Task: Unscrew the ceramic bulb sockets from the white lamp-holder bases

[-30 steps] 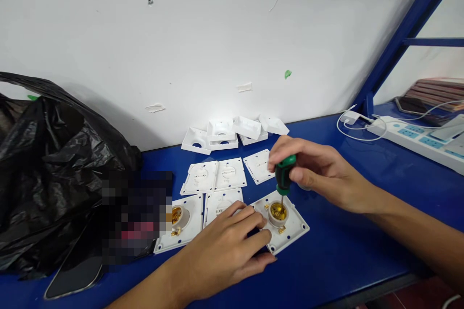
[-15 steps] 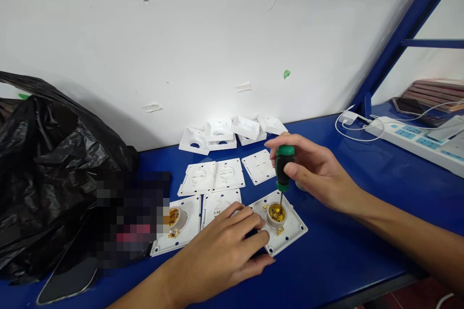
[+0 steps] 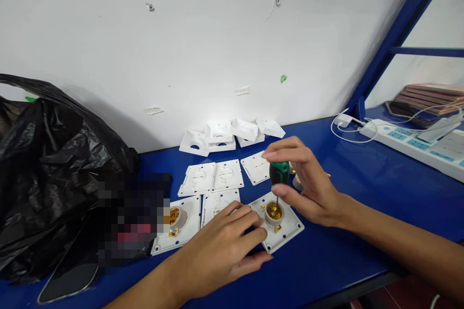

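A short green-and-black screwdriver (image 3: 279, 173) stands nearly upright in my right hand (image 3: 312, 193), its handle between thumb and fingers. The shaft reaches down into a round lamp socket (image 3: 274, 213) with a brass-coloured inside. This socket sits on a square white plastic plate (image 3: 288, 232), lying turned at an angle on the blue table. My left hand (image 3: 226, 246) grips the plate's left side, fingers on top and thumb by the near edge. Left of that hand lies another white plate (image 3: 188, 231) bearing a similar socket (image 3: 177, 218).
Several bare white plates (image 3: 227, 175) lie behind my hands. White box-shaped covers (image 3: 219, 133) are piled against the wall. Another socket piece (image 3: 297, 183) is partly hidden behind my right hand. A black plastic bag (image 3: 54, 154) fills the left; a power strip (image 3: 416, 142) lies right.
My right hand has shifted on the screwdriver: the fingers are now over its top and the thumb lower on the handle. My left hand stays on the plate. The view has shifted slightly.
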A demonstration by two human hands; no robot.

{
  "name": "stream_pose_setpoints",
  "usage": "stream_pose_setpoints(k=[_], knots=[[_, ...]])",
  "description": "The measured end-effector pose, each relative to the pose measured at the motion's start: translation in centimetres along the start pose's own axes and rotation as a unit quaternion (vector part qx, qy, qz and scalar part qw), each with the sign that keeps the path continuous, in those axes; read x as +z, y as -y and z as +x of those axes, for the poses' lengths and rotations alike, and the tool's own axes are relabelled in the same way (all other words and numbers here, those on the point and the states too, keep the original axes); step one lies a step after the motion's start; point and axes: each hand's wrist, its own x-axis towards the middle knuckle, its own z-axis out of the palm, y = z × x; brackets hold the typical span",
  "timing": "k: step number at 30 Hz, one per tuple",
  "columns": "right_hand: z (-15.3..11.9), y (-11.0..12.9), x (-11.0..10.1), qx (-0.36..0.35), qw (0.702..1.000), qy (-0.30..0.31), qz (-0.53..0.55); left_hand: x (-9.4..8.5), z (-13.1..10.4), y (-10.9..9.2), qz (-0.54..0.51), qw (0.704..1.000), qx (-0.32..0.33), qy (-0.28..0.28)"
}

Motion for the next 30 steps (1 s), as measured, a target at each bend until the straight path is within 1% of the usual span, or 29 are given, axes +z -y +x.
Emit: stream_pose_setpoints(k=[1,3,4,7,11,12,15,17,19,20,22,26,28,30], knots=[[0.04,0.02,0.0,-0.021,0.999,-0.016,-0.026,0.01,-0.03,-0.02,0.0,1.0,-0.002,0.0],[0.13,0.04,0.05,-0.033,0.998,-0.032,-0.052,0.04,-0.08,-0.01,-0.001,1.0,-0.003,0.002],[0.16,0.03,0.08,-0.025,0.998,-0.029,-0.045,0.06,-0.11,0.01,-0.001,1.0,-0.003,0.002],[0.24,-0.02,0.1,0.001,1.0,0.005,-0.008,0.07,-0.13,0.09,0.0,1.0,0.002,0.001],[0.27,-0.11,-0.13,-0.016,0.998,0.01,-0.061,-0.01,-0.1,0.11,0.0,1.0,0.004,-0.003],[0.23,-0.11,-0.18,-0.01,0.998,0.012,-0.061,-0.01,-0.09,0.11,-0.001,1.0,0.004,-0.003],[0.11,-0.11,-0.21,0.023,0.999,0.034,-0.017,0.05,-0.1,0.15,-0.006,1.0,0.005,-0.001],[0.12,-0.04,-0.14,0.003,0.999,0.034,-0.012,0.12,-0.14,0.19,-0.009,1.0,0.008,0.001],[0.23,0.13,-0.09,-0.034,0.998,0.01,-0.048,0.16,-0.2,0.24,-0.013,1.0,0.008,0.004],[0.31,0.26,-0.1,-0.041,0.997,-0.004,-0.069,0.17,-0.22,0.25,-0.015,1.0,0.007,0.006],[0.46,0.52,-0.19,-0.035,0.995,-0.017,-0.09,0.16,-0.25,0.26,-0.017,1.0,0.005,0.008],[0.62,0.66,-0.34,-0.026,0.998,0.025,-0.047,0.18,-0.26,0.24,-0.016,1.0,0.004,0.004],[0.7,0.57,-0.25,-0.05,0.997,0.036,-0.042,0.2,-0.24,0.2,-0.015,1.0,0.003,0.003],[0.78,0.55,-0.08,-0.072,0.995,0.032,-0.058,0.19,-0.21,0.15,-0.013,1.0,0.001,0.001]])
